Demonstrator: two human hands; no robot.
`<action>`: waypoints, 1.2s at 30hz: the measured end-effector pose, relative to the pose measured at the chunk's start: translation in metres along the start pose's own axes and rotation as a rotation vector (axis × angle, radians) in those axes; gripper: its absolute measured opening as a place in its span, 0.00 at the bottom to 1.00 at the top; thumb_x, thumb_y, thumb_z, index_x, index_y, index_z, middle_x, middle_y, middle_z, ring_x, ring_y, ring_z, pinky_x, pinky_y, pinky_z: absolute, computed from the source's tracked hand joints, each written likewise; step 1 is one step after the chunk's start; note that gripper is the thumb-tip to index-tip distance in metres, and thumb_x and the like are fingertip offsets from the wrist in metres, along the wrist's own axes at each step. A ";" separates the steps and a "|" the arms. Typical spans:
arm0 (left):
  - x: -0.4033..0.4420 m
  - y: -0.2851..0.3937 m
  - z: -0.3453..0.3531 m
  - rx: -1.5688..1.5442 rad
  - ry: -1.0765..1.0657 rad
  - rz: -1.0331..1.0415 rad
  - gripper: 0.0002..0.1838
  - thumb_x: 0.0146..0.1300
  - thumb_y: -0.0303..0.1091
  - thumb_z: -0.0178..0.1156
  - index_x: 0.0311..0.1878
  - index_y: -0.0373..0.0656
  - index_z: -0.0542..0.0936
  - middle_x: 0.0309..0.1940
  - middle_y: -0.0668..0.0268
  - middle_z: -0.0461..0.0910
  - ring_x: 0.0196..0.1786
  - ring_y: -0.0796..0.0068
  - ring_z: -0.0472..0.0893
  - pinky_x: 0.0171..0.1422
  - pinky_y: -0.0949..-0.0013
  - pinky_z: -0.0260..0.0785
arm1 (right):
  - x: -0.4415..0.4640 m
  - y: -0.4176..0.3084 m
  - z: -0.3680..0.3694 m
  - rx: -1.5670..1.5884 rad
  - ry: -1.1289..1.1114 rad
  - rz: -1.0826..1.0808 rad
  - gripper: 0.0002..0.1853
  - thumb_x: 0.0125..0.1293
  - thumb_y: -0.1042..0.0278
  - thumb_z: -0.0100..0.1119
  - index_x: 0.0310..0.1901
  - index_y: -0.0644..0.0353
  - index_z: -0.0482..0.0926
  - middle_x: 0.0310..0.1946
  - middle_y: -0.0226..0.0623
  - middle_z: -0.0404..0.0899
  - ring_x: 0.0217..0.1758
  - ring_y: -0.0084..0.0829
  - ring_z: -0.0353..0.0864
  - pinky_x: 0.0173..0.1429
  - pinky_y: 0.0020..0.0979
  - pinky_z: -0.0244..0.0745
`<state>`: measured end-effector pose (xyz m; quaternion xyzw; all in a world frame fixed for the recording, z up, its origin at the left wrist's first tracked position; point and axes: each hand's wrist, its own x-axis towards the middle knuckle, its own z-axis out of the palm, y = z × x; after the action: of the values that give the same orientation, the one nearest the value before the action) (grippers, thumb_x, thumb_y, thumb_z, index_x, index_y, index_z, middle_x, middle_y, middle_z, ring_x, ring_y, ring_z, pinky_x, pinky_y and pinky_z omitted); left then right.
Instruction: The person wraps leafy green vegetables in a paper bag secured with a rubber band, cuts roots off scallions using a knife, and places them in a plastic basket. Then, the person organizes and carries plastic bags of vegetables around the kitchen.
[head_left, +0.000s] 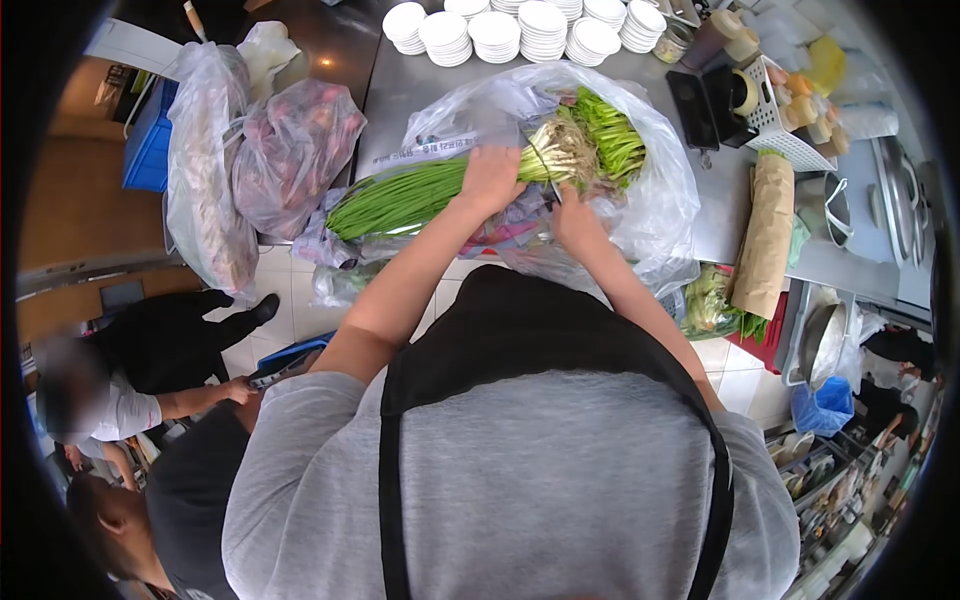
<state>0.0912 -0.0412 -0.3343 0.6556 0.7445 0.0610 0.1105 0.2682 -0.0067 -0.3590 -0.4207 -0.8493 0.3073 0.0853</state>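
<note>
A long bundle of thin green onions [405, 200] lies on printed plastic, with its white, rooty ends [563, 150] toward the right. My left hand [490, 182] grips the bundle near the white ends, fingers over the stalks. A dark tie seems to circle it just right of that hand. My right hand [577, 222] is closed just below the roots around a small cutting tool [552, 197] with a metal blade. Whether it is a knife or scissors I cannot make out. Beside the roots sits a bunch of leafy greens [608, 135] inside a big clear plastic bag [665, 190].
Stacks of white dishes [495, 38] line the counter's back. Filled plastic bags [295, 150] stand at left. To the right are a black tray [692, 108], a white basket [790, 140] and a paper-wrapped bundle [765, 235]. Other people [190, 340] stand at lower left.
</note>
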 end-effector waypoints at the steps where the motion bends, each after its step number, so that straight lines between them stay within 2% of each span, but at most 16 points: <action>1: 0.001 -0.001 -0.001 -0.003 -0.036 -0.020 0.26 0.46 0.40 0.65 0.47 0.39 0.70 0.45 0.55 0.73 0.52 0.58 0.70 0.56 0.57 0.59 | -0.013 0.005 0.000 0.000 0.001 0.003 0.14 0.65 0.67 0.45 0.43 0.72 0.63 0.24 0.64 0.75 0.31 0.62 0.76 0.36 0.55 0.70; 2: 0.003 -0.003 0.001 0.001 -0.034 -0.014 0.26 0.46 0.40 0.65 0.47 0.39 0.70 0.45 0.55 0.73 0.52 0.58 0.70 0.56 0.57 0.59 | -0.029 0.014 0.001 -0.037 -0.039 0.041 0.15 0.64 0.66 0.45 0.43 0.72 0.63 0.25 0.64 0.75 0.31 0.62 0.76 0.36 0.54 0.70; 4: 0.000 -0.003 0.004 0.026 0.163 0.038 0.23 0.48 0.45 0.65 0.42 0.41 0.73 0.37 0.58 0.77 0.46 0.59 0.74 0.51 0.58 0.61 | -0.031 0.009 -0.004 -0.076 -0.081 0.079 0.15 0.64 0.65 0.45 0.43 0.72 0.64 0.25 0.64 0.75 0.31 0.62 0.76 0.37 0.54 0.71; 5: 0.000 -0.004 0.006 0.024 0.156 0.043 0.23 0.48 0.45 0.65 0.42 0.41 0.73 0.37 0.58 0.77 0.46 0.59 0.74 0.51 0.58 0.61 | -0.024 0.006 -0.002 -0.088 -0.112 0.121 0.14 0.64 0.66 0.44 0.43 0.72 0.63 0.27 0.64 0.75 0.34 0.61 0.77 0.39 0.54 0.71; 7: 0.005 -0.003 -0.008 -0.025 -0.104 -0.037 0.30 0.48 0.45 0.63 0.52 0.38 0.69 0.45 0.53 0.75 0.52 0.56 0.71 0.56 0.56 0.60 | -0.020 0.005 -0.003 -0.103 -0.141 0.167 0.14 0.64 0.66 0.42 0.43 0.71 0.63 0.29 0.64 0.76 0.37 0.60 0.77 0.42 0.53 0.70; 10: 0.008 -0.013 -0.006 -0.085 -0.079 -0.026 0.34 0.49 0.49 0.63 0.55 0.38 0.68 0.45 0.50 0.76 0.51 0.53 0.73 0.55 0.55 0.62 | -0.028 0.013 0.001 -0.090 -0.106 0.124 0.14 0.64 0.66 0.43 0.42 0.71 0.63 0.27 0.64 0.76 0.35 0.60 0.77 0.41 0.54 0.71; 12: 0.015 -0.021 -0.007 -0.125 -0.113 -0.042 0.35 0.48 0.51 0.63 0.55 0.37 0.68 0.44 0.50 0.76 0.50 0.52 0.74 0.55 0.55 0.64 | -0.054 0.022 -0.006 -0.055 -0.084 0.121 0.16 0.64 0.63 0.46 0.42 0.72 0.65 0.26 0.64 0.75 0.31 0.61 0.77 0.37 0.55 0.71; 17: 0.020 -0.026 0.005 -0.142 -0.097 -0.062 0.38 0.44 0.52 0.66 0.55 0.37 0.69 0.42 0.48 0.77 0.48 0.51 0.76 0.54 0.55 0.66 | -0.050 0.010 -0.034 -0.077 -0.124 0.121 0.14 0.63 0.63 0.48 0.39 0.69 0.66 0.27 0.64 0.75 0.33 0.62 0.76 0.40 0.56 0.68; 20: 0.016 -0.016 -0.004 -0.042 -0.107 -0.051 0.38 0.40 0.48 0.68 0.53 0.37 0.70 0.42 0.47 0.77 0.48 0.51 0.76 0.54 0.56 0.67 | -0.054 0.000 -0.067 -0.103 -0.161 0.095 0.13 0.63 0.64 0.49 0.38 0.69 0.66 0.27 0.63 0.75 0.34 0.62 0.75 0.40 0.55 0.68; 23: 0.018 -0.011 -0.013 -0.032 -0.194 -0.094 0.38 0.36 0.46 0.69 0.52 0.36 0.71 0.43 0.48 0.77 0.48 0.51 0.76 0.54 0.57 0.68 | -0.065 -0.014 -0.102 -0.097 -0.165 0.078 0.12 0.63 0.64 0.50 0.38 0.67 0.67 0.27 0.62 0.75 0.33 0.60 0.75 0.39 0.53 0.68; 25: 0.018 -0.016 -0.022 -0.129 -0.281 -0.118 0.33 0.36 0.46 0.70 0.47 0.38 0.74 0.41 0.50 0.79 0.48 0.53 0.77 0.53 0.57 0.69 | -0.066 -0.016 -0.112 -0.111 -0.160 0.073 0.12 0.63 0.64 0.50 0.38 0.67 0.67 0.27 0.60 0.76 0.33 0.59 0.75 0.38 0.51 0.69; 27: 0.016 -0.022 -0.026 -0.152 -0.257 -0.097 0.34 0.35 0.46 0.70 0.48 0.39 0.74 0.42 0.51 0.79 0.48 0.53 0.77 0.53 0.58 0.69 | -0.058 -0.012 -0.116 0.009 -0.058 0.093 0.12 0.62 0.65 0.51 0.40 0.66 0.68 0.28 0.62 0.76 0.35 0.60 0.76 0.40 0.51 0.70; 31: 0.009 -0.017 -0.030 -0.131 -0.190 -0.107 0.33 0.35 0.45 0.70 0.48 0.41 0.73 0.40 0.52 0.79 0.47 0.53 0.78 0.53 0.56 0.69 | -0.038 -0.008 -0.116 -0.022 0.144 0.000 0.13 0.61 0.64 0.53 0.43 0.64 0.70 0.32 0.58 0.77 0.34 0.59 0.76 0.39 0.50 0.71; 33: 0.006 -0.010 -0.027 -0.077 -0.185 -0.106 0.32 0.35 0.44 0.70 0.47 0.41 0.73 0.40 0.53 0.79 0.46 0.54 0.78 0.53 0.54 0.68 | -0.030 -0.007 -0.128 0.060 0.460 -0.091 0.14 0.61 0.64 0.54 0.45 0.62 0.71 0.35 0.53 0.77 0.36 0.56 0.76 0.40 0.49 0.71; 34: 0.004 -0.006 -0.023 -0.024 -0.185 -0.105 0.31 0.36 0.43 0.69 0.46 0.41 0.73 0.39 0.53 0.79 0.46 0.54 0.78 0.52 0.53 0.67 | -0.024 0.000 -0.134 0.057 0.463 -0.091 0.14 0.61 0.64 0.54 0.45 0.62 0.71 0.35 0.53 0.77 0.36 0.56 0.76 0.40 0.49 0.71; 36: 0.001 -0.004 -0.011 0.017 -0.103 -0.079 0.29 0.36 0.41 0.69 0.45 0.42 0.72 0.37 0.55 0.80 0.45 0.56 0.79 0.52 0.51 0.66 | -0.008 0.028 -0.154 -0.140 0.631 -0.006 0.14 0.61 0.64 0.54 0.47 0.60 0.72 0.38 0.48 0.78 0.39 0.54 0.77 0.41 0.47 0.72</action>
<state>0.0843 -0.0401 -0.3248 0.6288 0.7636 0.0165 0.1457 0.3539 0.0695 -0.2520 -0.4973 -0.8014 0.1021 0.3163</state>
